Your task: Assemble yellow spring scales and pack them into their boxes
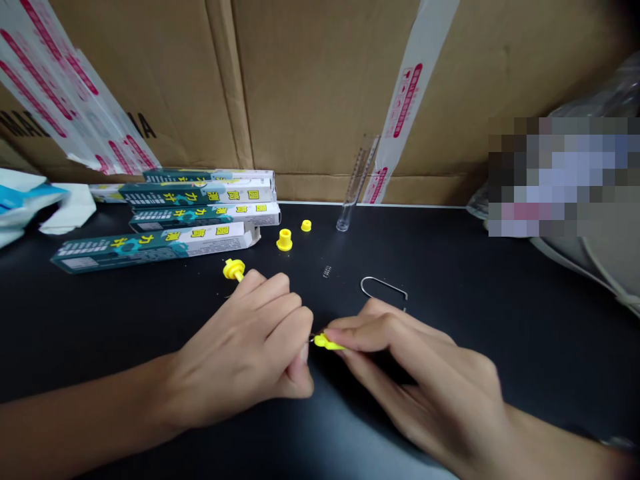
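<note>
My left hand (250, 347) is closed in a fist at the middle; what it grips is mostly hidden. A short bit of thin metal wire (311, 339) shows between its thumb side and a small yellow plastic piece (327, 343). My right hand (420, 373) pinches that yellow piece between thumb and fingers. Behind my left knuckles is a yellow cap with a stem (234, 269); whether the fist holds the stem, I cannot tell. Beyond the hands lie a small coil spring (327, 271) and a bent metal wire hook (385, 287), partly behind my right hand.
A yellow flanged plug (285, 240) and a smaller yellow cap (307, 226) sit on the black table (190, 300). Behind them a clear tube (354, 187) stands tilted near a cardboard wall (310, 87). Several narrow printed boxes (155, 247) lie left, and a grey bag-like thing (580, 253) right.
</note>
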### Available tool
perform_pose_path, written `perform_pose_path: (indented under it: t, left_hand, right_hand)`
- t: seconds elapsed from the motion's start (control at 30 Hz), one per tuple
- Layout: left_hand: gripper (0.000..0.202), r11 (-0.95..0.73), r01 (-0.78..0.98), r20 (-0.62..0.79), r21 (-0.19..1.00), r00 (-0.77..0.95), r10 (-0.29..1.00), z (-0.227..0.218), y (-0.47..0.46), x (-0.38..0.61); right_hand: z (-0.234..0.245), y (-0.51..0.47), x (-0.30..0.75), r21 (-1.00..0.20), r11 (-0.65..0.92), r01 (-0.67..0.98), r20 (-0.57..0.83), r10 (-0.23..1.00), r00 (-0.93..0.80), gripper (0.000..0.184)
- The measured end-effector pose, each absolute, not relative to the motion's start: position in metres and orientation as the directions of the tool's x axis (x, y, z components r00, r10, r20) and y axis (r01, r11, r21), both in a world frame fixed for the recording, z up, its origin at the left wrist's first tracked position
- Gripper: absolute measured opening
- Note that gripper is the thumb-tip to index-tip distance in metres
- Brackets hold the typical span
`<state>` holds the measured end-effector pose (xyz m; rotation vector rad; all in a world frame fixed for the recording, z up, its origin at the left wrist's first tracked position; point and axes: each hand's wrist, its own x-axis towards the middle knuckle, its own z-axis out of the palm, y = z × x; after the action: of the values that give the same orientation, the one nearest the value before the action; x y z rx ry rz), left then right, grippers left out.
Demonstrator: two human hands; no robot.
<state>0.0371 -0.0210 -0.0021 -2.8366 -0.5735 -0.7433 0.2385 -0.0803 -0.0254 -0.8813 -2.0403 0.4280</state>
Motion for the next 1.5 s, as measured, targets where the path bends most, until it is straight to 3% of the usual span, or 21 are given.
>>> perform_pose_path:
  t: [0.47, 0.63, 0.8, 1.0, 1.13, 1.33, 1.5]
  left_hand:
    - [0.025, -0.889, 0.454, 0.489, -0.069, 0.792, 0.366, -0.006, -0.025, 0.039]
    - [0.024, -0.898, 0.430, 0.498, -0.088, 0.800, 0.335, -0.008, -0.027, 0.038]
    - [0.023, -0.897, 0.435, 0.494, -0.077, 0.798, 0.345, -0.006, -0.026, 0.037]
    - [0.022, -0.904, 0.420, 0.508, -0.082, 0.797, 0.325, -0.009, -0.026, 0.037]
    - [0.023, -0.911, 0.406, 0.514, -0.078, 0.799, 0.312, -0.010, -0.026, 0.037]
    - [0.022, -0.914, 0.392, 0.512, -0.102, 0.808, 0.290, -0.008, -0.024, 0.037]
    - [0.021, -0.912, 0.394, 0.503, -0.115, 0.814, 0.289, -0.008, -0.025, 0.037]
  right_hand:
    - [-0.022, -0.074, 0.237, -0.588, 0.667, 0.457, 0.569, 0.743, -0.352, 0.021]
    - [-0.020, -0.069, 0.238, -0.540, 0.708, 0.456, 0.614, 0.701, -0.361, 0.022]
    - [-0.016, -0.068, 0.238, -0.416, 0.726, 0.547, 0.690, 0.644, -0.331, 0.026]
    - [-0.014, -0.069, 0.238, -0.389, 0.715, 0.582, 0.707, 0.636, -0.309, 0.030]
    - [-0.019, -0.069, 0.240, -0.423, 0.714, 0.558, 0.682, 0.656, -0.323, 0.036]
    - [-0.027, -0.066, 0.244, -0.568, 0.678, 0.467, 0.606, 0.728, -0.320, 0.035]
    - [-0.024, -0.066, 0.244, -0.537, 0.679, 0.500, 0.602, 0.724, -0.337, 0.035]
